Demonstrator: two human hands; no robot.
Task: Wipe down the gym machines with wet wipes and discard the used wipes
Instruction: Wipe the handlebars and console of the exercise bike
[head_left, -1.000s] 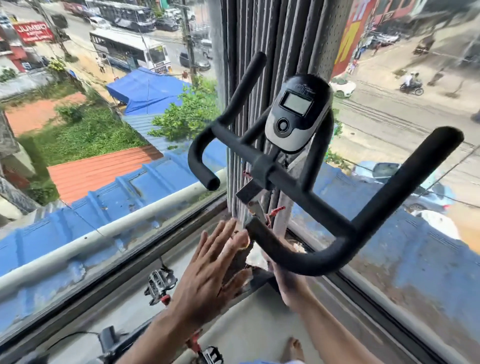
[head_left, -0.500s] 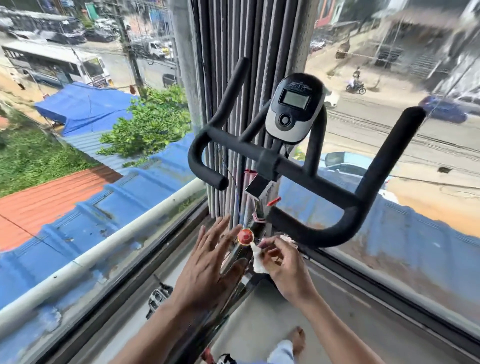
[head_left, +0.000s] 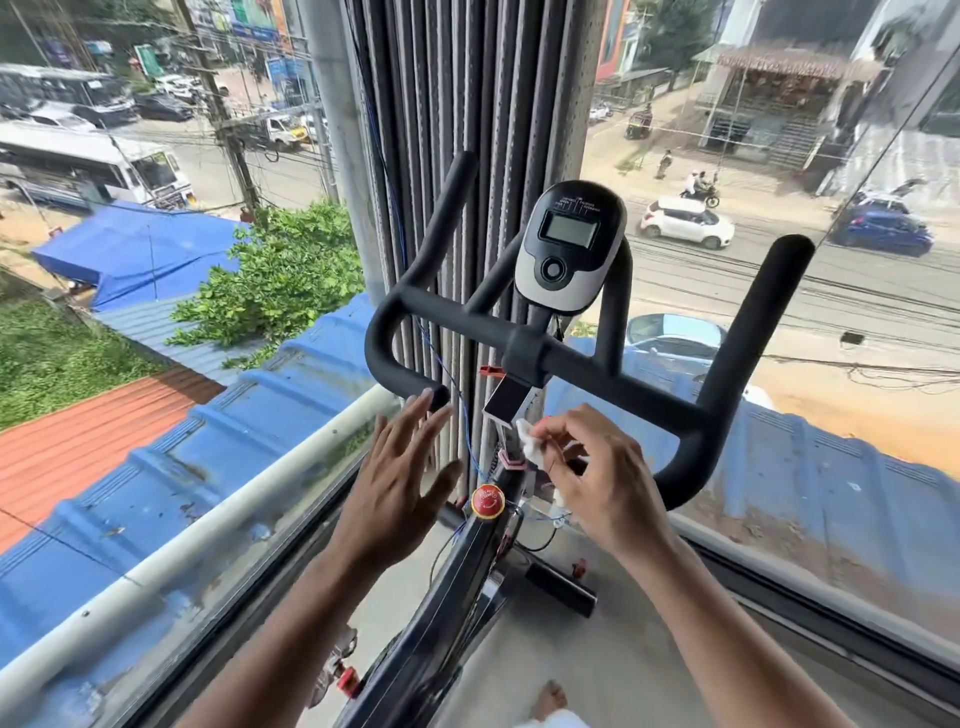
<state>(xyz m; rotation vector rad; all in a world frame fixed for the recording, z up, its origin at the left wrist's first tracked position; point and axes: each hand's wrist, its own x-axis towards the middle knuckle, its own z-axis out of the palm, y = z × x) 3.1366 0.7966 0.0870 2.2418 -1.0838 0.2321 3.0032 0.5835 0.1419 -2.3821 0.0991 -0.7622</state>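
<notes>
The right hand (head_left: 597, 480) pinches a crumpled wet wipe (head_left: 531, 441) against the exercise bike's upright handlebar post (head_left: 511, 434), while the left hand (head_left: 397, 480) hovers beside it with fingers spread.

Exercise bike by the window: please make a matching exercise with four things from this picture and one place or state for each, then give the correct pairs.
1. crumpled white wet wipe
2. round red knob
3. grey and black oval display console
4. left hand

A. on the bike frame, below the wipe
B. open, fingers straight
C. above the handlebar centre
D. pinched in the right hand

Pairs: 1-D, 2-A, 3-C, 4-B
</notes>
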